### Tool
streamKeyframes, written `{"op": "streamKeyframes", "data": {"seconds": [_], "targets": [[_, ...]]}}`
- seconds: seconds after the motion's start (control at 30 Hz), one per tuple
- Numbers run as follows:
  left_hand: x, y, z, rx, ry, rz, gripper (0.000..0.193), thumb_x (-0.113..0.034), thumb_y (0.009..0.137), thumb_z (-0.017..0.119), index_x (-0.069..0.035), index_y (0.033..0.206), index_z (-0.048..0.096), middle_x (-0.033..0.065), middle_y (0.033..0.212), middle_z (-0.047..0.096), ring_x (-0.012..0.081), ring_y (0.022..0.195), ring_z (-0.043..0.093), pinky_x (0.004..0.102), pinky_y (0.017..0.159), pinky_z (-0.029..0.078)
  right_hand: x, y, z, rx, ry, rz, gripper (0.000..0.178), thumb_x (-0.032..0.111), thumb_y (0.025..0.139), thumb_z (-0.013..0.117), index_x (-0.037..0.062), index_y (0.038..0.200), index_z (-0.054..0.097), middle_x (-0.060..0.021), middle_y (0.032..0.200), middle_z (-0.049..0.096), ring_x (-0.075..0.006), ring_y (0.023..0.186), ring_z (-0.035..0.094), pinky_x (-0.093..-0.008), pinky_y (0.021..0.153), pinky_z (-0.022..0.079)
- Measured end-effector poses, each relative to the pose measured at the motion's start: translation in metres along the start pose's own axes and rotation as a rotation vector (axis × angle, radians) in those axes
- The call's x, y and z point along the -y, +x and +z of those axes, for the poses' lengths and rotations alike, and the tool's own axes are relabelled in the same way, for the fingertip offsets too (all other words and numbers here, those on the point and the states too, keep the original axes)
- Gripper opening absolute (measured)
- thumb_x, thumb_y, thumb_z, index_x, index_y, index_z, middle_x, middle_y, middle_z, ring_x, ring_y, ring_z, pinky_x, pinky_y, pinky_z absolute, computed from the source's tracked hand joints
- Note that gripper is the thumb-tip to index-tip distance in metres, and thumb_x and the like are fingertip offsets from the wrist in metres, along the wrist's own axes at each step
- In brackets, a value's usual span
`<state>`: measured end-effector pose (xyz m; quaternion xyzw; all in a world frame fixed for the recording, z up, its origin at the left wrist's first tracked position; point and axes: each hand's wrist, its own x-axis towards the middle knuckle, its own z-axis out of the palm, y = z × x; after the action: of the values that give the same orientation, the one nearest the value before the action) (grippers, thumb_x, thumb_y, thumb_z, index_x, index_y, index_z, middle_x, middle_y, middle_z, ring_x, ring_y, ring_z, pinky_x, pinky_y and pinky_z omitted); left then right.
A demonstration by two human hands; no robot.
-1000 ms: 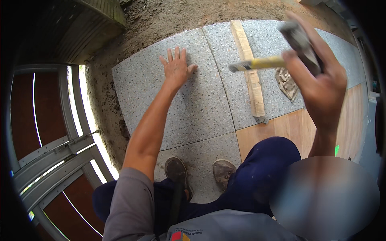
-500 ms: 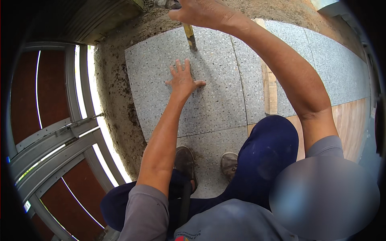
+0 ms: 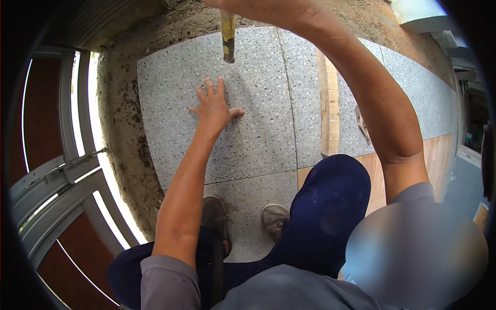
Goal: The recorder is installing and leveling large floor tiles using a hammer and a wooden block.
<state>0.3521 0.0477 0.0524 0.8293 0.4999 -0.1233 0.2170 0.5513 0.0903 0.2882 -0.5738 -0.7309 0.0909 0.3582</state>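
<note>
My left hand (image 3: 212, 107) lies palm down with fingers spread on a large grey speckled tile (image 3: 258, 139). Beyond it, at the top edge of the view, my right hand (image 3: 263, 9) is closed around a hammer (image 3: 228, 36), its fingers partly cut off by the frame. The hammer is held head up, and its yellow handle points down with the dark end over the tile. The head is out of view now. Whether the handle end touches the tile I cannot tell.
A wooden batten (image 3: 329, 113) lies across the neighbouring tiles to the right, with wood-look tiles (image 3: 374, 173) nearer me. Rough bare ground (image 3: 121, 113) borders the tile on the left, beside a metal-framed gate with red-brown panels (image 3: 44, 113). My shoes (image 3: 274, 219) stand on a nearer tile.
The whole view has shifted, so things sit further left. My right hand has risen, taking the hammer's head out of the frame. My left hand stays flat on the tile.
</note>
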Motion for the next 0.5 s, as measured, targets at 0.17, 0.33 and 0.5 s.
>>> {"op": "streamKeyframes", "data": {"seconds": [0.17, 0.33, 0.5], "targets": [[0.009, -0.003, 0.003, 0.002, -0.009, -0.007, 0.122, -0.058, 0.063, 0.092, -0.022, 0.162, 0.030, 0.0192, 0.170, 0.019, 0.0498, 0.153, 0.021, 0.0832, 0.105, 0.033, 0.034, 0.002, -0.002, 0.161, -0.006, 0.196, 0.037, 0.001, 0.083, 0.060, -0.0102, 0.117, 0.068, -0.0278, 0.084, 0.072, -0.0326, 0.074, 0.072, -0.0409, 0.071, 0.060], [0.000, -0.001, 0.002, -0.003, -0.005, 0.004, 0.123, -0.058, 0.063, 0.092, -0.022, 0.162, 0.030, 0.0194, 0.170, 0.018, 0.0497, 0.153, 0.021, 0.0830, 0.106, 0.033, -0.013, -0.008, 0.024, -0.017, -0.063, -0.071, 0.039, 0.004, 0.082, 0.061, -0.0101, 0.118, 0.067, -0.0318, 0.087, 0.071, -0.0326, 0.080, 0.073, -0.0405, 0.074, 0.060], [0.002, 0.001, 0.004, 0.012, 0.004, -0.014, 0.124, -0.059, 0.062, 0.093, -0.022, 0.163, 0.030, 0.0198, 0.170, 0.019, 0.0502, 0.153, 0.021, 0.0825, 0.106, 0.033, 0.001, -0.003, 0.009, 0.077, 0.053, 0.105, 0.036, 0.002, 0.081, 0.063, -0.0094, 0.114, 0.069, -0.0285, 0.088, 0.073, -0.0340, 0.081, 0.073, -0.0414, 0.075, 0.059]]}}
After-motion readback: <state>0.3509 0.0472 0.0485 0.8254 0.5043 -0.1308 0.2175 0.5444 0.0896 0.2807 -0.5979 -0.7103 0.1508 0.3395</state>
